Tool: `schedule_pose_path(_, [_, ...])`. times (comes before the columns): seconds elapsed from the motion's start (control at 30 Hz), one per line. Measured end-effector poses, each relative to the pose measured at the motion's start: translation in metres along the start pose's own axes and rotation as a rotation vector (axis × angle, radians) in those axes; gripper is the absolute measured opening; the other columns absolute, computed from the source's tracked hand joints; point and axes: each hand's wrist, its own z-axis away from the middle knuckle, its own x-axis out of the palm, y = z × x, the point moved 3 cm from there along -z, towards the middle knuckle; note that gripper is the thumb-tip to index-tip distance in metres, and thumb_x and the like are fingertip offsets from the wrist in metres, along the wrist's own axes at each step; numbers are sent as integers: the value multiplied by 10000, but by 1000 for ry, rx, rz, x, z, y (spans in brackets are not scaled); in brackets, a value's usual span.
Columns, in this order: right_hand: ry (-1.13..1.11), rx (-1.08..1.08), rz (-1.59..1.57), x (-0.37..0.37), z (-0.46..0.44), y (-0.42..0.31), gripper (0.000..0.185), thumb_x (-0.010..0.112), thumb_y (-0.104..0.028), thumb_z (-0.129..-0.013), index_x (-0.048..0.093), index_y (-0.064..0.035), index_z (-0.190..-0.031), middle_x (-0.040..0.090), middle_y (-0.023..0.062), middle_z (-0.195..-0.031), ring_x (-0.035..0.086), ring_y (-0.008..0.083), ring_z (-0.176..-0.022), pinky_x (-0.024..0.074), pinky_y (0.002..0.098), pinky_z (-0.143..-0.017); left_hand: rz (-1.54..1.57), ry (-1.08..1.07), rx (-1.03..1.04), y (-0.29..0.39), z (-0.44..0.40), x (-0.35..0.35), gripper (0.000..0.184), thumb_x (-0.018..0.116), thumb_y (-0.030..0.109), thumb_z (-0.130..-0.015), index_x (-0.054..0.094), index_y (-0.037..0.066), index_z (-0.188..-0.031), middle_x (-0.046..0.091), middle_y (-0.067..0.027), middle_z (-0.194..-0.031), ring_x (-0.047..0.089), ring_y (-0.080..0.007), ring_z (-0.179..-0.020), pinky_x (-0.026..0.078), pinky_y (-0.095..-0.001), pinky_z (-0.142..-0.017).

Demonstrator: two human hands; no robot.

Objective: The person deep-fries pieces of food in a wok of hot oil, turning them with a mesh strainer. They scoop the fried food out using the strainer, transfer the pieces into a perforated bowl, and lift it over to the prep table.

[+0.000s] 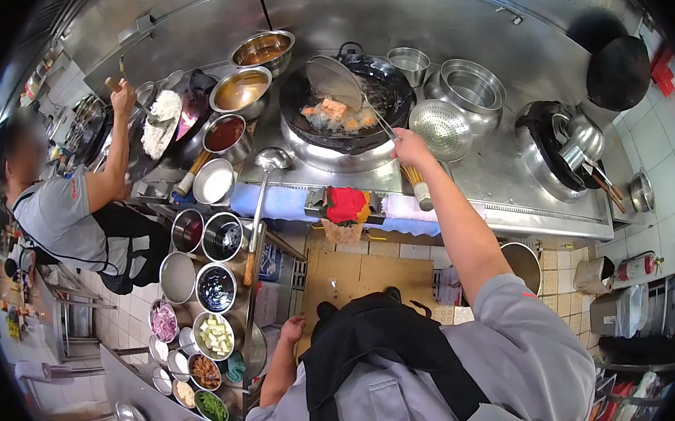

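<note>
My right hand point(411, 147) is closed round the handle of a round mesh skimmer point(333, 79). The skimmer's head is tilted over a black wok point(293, 96) on the stove. Orange-brown food pieces point(334, 109) sit in bubbling oil below it. Beside the wok, near my right forearm, lies a perforated metal strainer point(441, 130). My left hand point(292, 329) hangs low by my side, its fingers curled, with nothing visible in it. Near it, a long ladle point(272, 159) rests with its wooden handle hanging over the counter's front edge.
Bowls of liquid point(241, 90) and red sauce point(225, 134) stand left of the wok. A rack at my left holds cut vegetables point(214, 336) and several sauce pots. At the right is a second wok point(533, 150). A co-worker point(63, 202) at far left handles a pan of white food point(162, 122).
</note>
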Motion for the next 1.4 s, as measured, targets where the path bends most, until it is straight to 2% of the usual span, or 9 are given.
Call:
schedule_pose_path(0.07, [-274,518,-701,6,4,9,364,368,-45,-778,395,-35,-1141,557,132,-701,495,190,-467,384,290,-394,93,-6,4,-5,-1,2,265,498,161,-745,554,63,-985,599,-94,-814,571,-154,-685,448,-258,-601])
schedule_pose_path(0.17, [-275,575,-769,0,10,10,381,344,-55,-806,339,-33,-1186,515,78,-650,368,77,-408,282,206,-332,150,2,-36,-11,4,8,248,500,163,-747,556,63,-967,592,-87,-779,559,-149,-654,443,-256,-581])
schedule_pose_path(0.33, [46,340,-286,0,13,4,300,433,-94,-779,462,-41,-1073,559,194,-919,543,307,-862,402,361,-772,-47,37,64,-50,-14,9,222,502,164,-747,559,63,-937,576,-70,-723,537,-138,-591,435,-256,-547])
schedule_pose_path(0.73, [89,305,-351,-37,52,-22,339,440,-100,-775,451,-23,-1104,580,141,-755,561,270,-723,420,346,-697,143,-9,-104,-41,3,3,243,507,149,-732,562,49,-947,590,-62,-749,550,-144,-632,436,-255,-579])
schedule_pose_path(0.83, [67,203,-118,-18,48,-14,339,427,-85,-767,448,-11,-1097,569,199,-856,546,336,-808,412,380,-745,-327,-22,306,-28,-5,-2,255,515,155,-726,562,51,-954,592,-67,-760,552,-141,-650,434,-249,-596])
schedule_pose_path(0.9, [69,228,-66,-13,45,-16,335,417,-78,-763,448,0,-1087,534,232,-943,507,359,-894,397,392,-788,41,-22,5,-17,-12,-2,238,513,139,-741,552,53,-959,581,-58,-750,542,-132,-633,429,-239,-587])
schedule_pose_path(1.1, [182,263,-148,-30,28,-2,315,424,-93,-777,459,0,-1075,524,228,-973,503,346,-919,384,378,-814,214,-11,360,151,16,-14,200,506,152,-802,530,41,-967,544,-14,-758,498,-92,-655,414,-220,-591])
schedule_pose_path(1.27, [178,503,-901,-46,55,25,353,389,-102,-834,371,-52,-1183,469,16,-622,374,65,-419,311,238,-343,431,-221,731,345,122,-28,239,481,108,-817,477,14,-1037,540,-54,-948,508,-117,-830,398,-250,-764])
schedule_pose_path(1.4, [163,487,-774,-44,64,27,368,359,-100,-849,333,-90,-1216,461,27,-662,363,70,-428,292,196,-349,304,-558,1237,449,242,-37,346,551,255,-766,520,-11,-984,536,-133,-952,524,-209,-860,408,-309,-767])
